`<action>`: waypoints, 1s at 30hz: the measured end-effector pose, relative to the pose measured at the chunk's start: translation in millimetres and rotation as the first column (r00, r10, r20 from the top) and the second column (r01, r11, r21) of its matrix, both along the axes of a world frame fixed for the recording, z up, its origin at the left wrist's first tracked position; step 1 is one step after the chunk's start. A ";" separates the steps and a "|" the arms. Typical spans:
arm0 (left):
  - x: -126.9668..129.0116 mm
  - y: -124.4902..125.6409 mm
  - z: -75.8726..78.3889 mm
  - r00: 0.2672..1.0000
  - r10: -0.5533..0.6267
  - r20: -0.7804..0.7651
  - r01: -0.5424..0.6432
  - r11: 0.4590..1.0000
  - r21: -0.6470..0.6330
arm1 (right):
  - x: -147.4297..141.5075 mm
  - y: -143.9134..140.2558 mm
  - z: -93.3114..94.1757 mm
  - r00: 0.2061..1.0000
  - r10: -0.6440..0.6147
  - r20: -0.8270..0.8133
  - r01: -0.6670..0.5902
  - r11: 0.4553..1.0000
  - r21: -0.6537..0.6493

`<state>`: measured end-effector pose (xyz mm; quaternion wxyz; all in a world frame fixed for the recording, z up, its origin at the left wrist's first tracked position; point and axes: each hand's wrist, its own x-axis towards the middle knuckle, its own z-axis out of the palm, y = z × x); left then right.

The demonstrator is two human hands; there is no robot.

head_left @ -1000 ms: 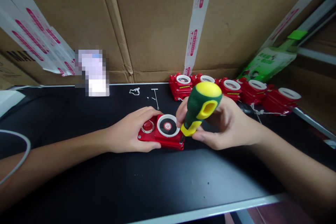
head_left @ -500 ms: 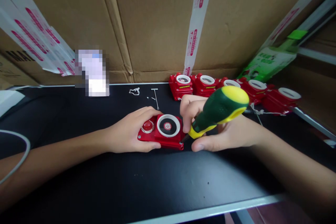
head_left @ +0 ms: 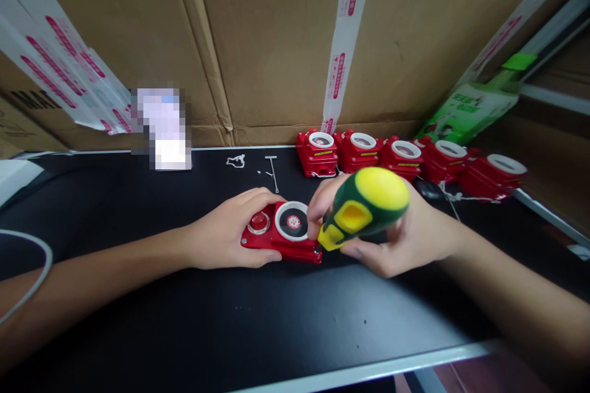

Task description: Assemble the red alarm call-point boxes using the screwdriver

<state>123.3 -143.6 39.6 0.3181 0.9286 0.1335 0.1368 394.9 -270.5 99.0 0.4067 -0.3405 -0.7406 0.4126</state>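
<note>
A red alarm box (head_left: 288, 250) with a white ring, a black round face and a red button lies on the black table (head_left: 221, 325). Around its left end my left hand (head_left: 239, 227) is closed, thumb along the near side, fingers at the back. My right hand (head_left: 391, 245) grips a green and yellow screwdriver (head_left: 364, 209), tilted with its handle up to the right. The tip of the screwdriver meets the near right corner of the red box, where a screw sits; the contact is partly hidden by the handle.
Several similar red boxes (head_left: 359, 153) stand in a row at the back right, with white cords. A small T-shaped metal tool (head_left: 273, 173), tiny screws and a white cord (head_left: 236, 161) lie behind my left hand. A green bottle (head_left: 465, 110) leans by the cardboard (head_left: 276, 43).
The screwdriver handle has shifted left and down, turning in my right hand, whose fingers have moved closer to the box. My left hand and the red box hold still.
</note>
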 end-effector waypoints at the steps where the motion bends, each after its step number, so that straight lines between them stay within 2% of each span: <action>1: 0.2 -0.1 1.0 1.000 -0.002 -0.006 0.002 1.000 -0.001 | -0.5 -0.4 0.4 1.000 0.002 0.000 -0.002 1.000 0.006; 5: 0.9 0.0 3.1 1.000 0.000 -0.016 0.000 1.000 0.005 | 0.6 -0.1 1.8 0.996 0.078 -0.052 -0.079 0.997 0.000; 8: 1.4 0.1 3.4 1.000 0.006 -0.006 -0.006 1.000 0.011 | 2.7 2.4 1.3 0.991 0.115 -0.065 -0.111 0.992 0.054; 11: 1.9 -0.7 4.2 1.000 0.008 -0.006 -0.008 1.000 0.016 | 4.1 6.5 0.4 0.997 0.070 -0.040 -0.067 0.994 0.088; 19: 2.4 -0.9 4.1 1.000 0.011 -0.005 -0.011 1.000 0.028 | 7.3 11.3 -5.2 0.995 0.024 -0.096 -0.023 1.000 0.015; 24: 1.0 -0.5 2.1 1.000 0.000 -0.004 0.000 1.000 0.018 | 3.9 4.1 -3.4 0.994 -0.026 -0.106 0.014 0.994 -0.111; 28: 0.6 -0.4 1.9 1.000 -0.006 0.004 0.006 1.000 0.013 | 1.3 -1.4 0.3 0.997 -0.013 -0.076 0.006 0.996 -0.085; 30: 0.8 -0.3 2.4 1.000 0.000 -0.001 0.000 1.000 0.012 | 1.2 -1.8 0.4 0.994 0.037 -0.105 -0.043 0.998 -0.055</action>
